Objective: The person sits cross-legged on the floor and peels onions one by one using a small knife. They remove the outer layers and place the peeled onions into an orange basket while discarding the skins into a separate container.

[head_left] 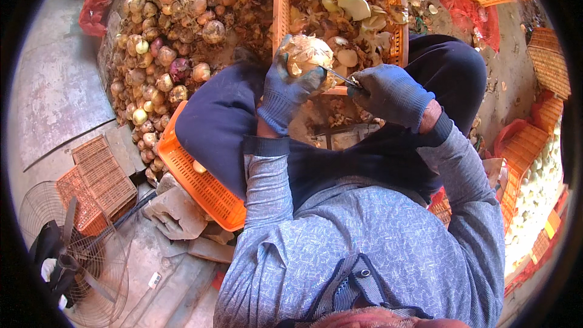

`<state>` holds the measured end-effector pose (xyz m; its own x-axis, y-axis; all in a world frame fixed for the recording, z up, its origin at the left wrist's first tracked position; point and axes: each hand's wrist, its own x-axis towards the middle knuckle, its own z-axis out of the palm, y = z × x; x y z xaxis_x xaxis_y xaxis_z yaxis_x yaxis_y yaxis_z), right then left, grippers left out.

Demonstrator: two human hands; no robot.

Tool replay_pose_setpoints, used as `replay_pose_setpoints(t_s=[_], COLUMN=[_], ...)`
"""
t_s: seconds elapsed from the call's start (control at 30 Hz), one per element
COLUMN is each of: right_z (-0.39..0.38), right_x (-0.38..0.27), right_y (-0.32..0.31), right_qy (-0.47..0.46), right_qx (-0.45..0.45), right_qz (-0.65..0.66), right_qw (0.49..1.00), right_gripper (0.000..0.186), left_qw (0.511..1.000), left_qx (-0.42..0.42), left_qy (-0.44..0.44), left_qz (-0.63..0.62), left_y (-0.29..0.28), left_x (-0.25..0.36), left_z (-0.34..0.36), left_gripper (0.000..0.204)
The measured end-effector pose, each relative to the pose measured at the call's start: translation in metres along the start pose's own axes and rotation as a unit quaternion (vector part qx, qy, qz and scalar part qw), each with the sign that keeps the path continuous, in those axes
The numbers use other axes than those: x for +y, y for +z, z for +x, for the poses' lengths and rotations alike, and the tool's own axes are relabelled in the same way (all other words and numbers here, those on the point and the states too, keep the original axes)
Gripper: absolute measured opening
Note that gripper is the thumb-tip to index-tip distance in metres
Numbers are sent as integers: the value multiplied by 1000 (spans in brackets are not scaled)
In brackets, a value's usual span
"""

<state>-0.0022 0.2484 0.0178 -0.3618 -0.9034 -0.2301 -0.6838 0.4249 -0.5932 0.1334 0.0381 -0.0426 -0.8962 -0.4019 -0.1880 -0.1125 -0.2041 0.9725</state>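
My left hand (286, 92), in a blue-grey work glove, grips a large onion (308, 54) with dry, peeling brown skin. In my gloved right hand (388, 92) is a small knife (340, 76); its thin blade reaches left toward the lower side of the onion, and its handle is mostly hidden in my fist. Whether the edge touches the onion I cannot tell. Just beyond both hands stands an orange plastic crate (280, 6), holding onion skins and pale cut onion pieces (353, 6).
A big heap of unpeeled onions (182, 36) lies at the left. Beside my left leg sits another orange crate (203, 185). Concrete blocks (176, 212) and a wire-caged fan (73, 261) are at the lower left. Stacked crates (516, 152) and many pale onions (540, 188) line the right.
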Motion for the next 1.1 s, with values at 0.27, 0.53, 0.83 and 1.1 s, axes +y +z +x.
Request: replay_pose_setpoints(t_s=[0.27, 0.53, 0.83, 1.1], right_z=[-1, -1, 9, 26], right_x=[8, 12, 1, 18], right_y=[-1, 25, 37, 20], right_qy=[-29, -7, 73, 80], right_qx=[9, 116, 159, 123], right_qz=[-23, -240, -272, -56], right_qw=[999, 964, 946, 988], right_gripper=[20, 27, 18, 19], left_qw=[999, 998, 996, 998], left_qx=[-29, -31, -1, -10], left_qy=[2, -36, -76, -61], left_qz=[13, -38, -53, -7], left_y=[1, 7, 13, 11], left_x=[5, 6, 2, -4], left_z=[2, 0, 5, 12], left_gripper=[80, 59, 45, 50])
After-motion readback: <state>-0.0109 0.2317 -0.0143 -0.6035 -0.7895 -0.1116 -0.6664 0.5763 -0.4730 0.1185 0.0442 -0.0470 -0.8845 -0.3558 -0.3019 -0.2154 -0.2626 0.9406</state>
